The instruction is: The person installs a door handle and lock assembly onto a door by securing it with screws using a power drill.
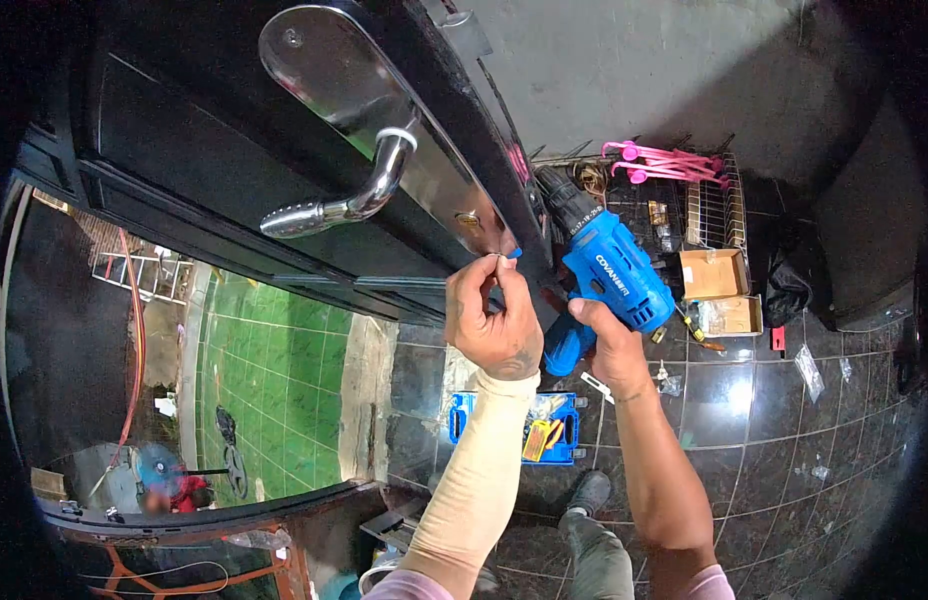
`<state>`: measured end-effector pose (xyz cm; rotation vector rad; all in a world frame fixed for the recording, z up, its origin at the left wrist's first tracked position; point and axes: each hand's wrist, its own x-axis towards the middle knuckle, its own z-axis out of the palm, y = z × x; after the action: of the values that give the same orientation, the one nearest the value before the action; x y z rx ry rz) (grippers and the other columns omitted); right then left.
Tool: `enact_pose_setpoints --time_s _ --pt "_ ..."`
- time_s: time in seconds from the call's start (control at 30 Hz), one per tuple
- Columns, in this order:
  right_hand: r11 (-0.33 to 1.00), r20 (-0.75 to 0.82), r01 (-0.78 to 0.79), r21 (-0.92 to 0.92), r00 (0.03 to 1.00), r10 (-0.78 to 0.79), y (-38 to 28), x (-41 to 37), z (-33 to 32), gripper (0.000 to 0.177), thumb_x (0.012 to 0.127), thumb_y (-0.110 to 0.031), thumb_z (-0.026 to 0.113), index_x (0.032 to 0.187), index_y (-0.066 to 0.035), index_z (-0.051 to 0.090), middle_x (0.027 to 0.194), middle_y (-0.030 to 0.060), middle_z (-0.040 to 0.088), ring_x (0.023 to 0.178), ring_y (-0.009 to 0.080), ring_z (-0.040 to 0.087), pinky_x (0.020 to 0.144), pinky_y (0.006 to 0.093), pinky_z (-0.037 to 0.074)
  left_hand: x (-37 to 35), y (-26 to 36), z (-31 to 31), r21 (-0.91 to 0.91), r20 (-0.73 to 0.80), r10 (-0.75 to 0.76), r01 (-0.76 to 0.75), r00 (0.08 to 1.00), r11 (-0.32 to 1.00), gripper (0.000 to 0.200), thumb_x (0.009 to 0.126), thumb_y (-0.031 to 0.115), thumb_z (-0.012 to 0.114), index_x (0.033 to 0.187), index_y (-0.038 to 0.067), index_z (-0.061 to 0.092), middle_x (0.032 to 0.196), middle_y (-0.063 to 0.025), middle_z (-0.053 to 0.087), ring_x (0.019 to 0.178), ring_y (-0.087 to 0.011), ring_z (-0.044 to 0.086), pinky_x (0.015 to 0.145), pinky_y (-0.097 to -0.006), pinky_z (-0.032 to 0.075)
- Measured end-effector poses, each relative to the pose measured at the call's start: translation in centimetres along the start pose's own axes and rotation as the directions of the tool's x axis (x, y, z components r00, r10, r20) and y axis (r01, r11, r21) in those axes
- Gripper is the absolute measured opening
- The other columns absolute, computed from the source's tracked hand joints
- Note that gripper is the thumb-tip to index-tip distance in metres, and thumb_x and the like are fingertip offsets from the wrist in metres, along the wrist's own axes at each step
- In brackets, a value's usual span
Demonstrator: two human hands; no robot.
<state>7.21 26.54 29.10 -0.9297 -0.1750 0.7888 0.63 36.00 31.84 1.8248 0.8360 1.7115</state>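
A dark door [204,170] bears a shiny metal handle plate [329,75] with a curved lever handle [369,190]. Near the plate's lower end, my left hand [496,320] is pinched at the door, its fingertips on something too small to make out. My right hand [612,345] is wrapped round the grip of a blue cordless drill [619,275], whose black chuck points up and left toward the door's edge. The drill is just right of my left hand. A keyhole [468,219] shows in the plate above my left fingertips.
Below my arms lies an open blue tool case [559,450] on the dark tiled floor [719,440]. A wire rack [719,215], pink items [664,163] and an open cardboard box [714,273] are at right. Green tiles [274,370] and part of a person [189,493] show at left.
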Motion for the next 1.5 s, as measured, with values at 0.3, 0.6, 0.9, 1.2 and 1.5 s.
enact_pose_setpoints --time_s 0.3,0.6,0.9,1.2,1.5 --pt "1.000 0.023 -0.012 -0.014 1.000 0.013 -0.1 -0.2 -0.2 0.039 0.076 -0.008 0.072 0.114 -0.005 0.063 0.103 0.0035 0.066 0.092 0.0159 0.061 0.083 0.0342 0.050 0.1 -0.2 0.8 -0.014 -0.072 -0.082 0.081 0.994 0.997 0.011 0.079 -0.003 0.067 0.087 0.000 0.060 0.081 -0.0094 0.063 0.067 -0.0183 0.062 0.062 -0.0282 0.051" --pt "0.998 0.000 0.032 -0.048 0.999 -0.032 0.1 0.1 -0.5 0.039 0.075 -0.006 0.076 0.112 -0.004 0.064 0.104 0.0028 0.065 0.092 0.0139 0.060 0.084 0.0306 0.048 0.5 0.1 -0.7 0.020 0.058 -0.080 0.079 0.995 0.997 0.013 0.080 -0.003 0.067 0.089 -0.001 0.059 0.082 -0.0102 0.064 0.070 -0.0167 0.064 0.064 -0.0274 0.051" --pt "0.999 -0.005 0.049 -0.016 0.999 -0.049 0.2 0.0 -0.1 0.040 0.075 -0.008 0.076 0.112 -0.004 0.064 0.102 0.0031 0.065 0.091 0.0142 0.060 0.083 0.0313 0.048 0.4 0.4 -0.4 -0.004 0.061 0.004 -0.004 0.998 1.000 0.011 0.087 -0.004 0.064 0.096 -0.003 0.058 0.086 -0.0108 0.068 0.077 -0.0131 0.066 0.072 -0.0248 0.052" --pt "0.998 -0.016 0.030 -0.058 0.999 -0.031 0.5 -0.2 -0.1 0.035 0.077 -0.006 0.073 0.111 -0.005 0.065 0.101 0.0034 0.067 0.090 0.0158 0.062 0.083 0.0328 0.048 0.2 -0.1 0.3 0.043 -0.016 -0.057 0.058 0.998 0.997 0.008 0.083 -0.003 0.064 0.089 -0.001 0.058 0.080 -0.0099 0.066 0.068 -0.0143 0.063 0.064 -0.0255 0.050" --pt "0.992 -0.009 0.073 -0.100 0.997 -0.074 0.7 -0.1 -0.2 0.033 0.077 -0.008 0.074 0.109 -0.004 0.066 0.100 0.0029 0.067 0.090 0.0142 0.061 0.083 0.0312 0.048 1.4 0.3 -0.9 0.166 0.108 0.008 -0.025 0.994 0.986 0.008 0.083 -0.005 0.062 0.089 -0.003 0.058 0.078 -0.0093 0.066 0.070 -0.0125 0.064 0.067 -0.0249 0.052"
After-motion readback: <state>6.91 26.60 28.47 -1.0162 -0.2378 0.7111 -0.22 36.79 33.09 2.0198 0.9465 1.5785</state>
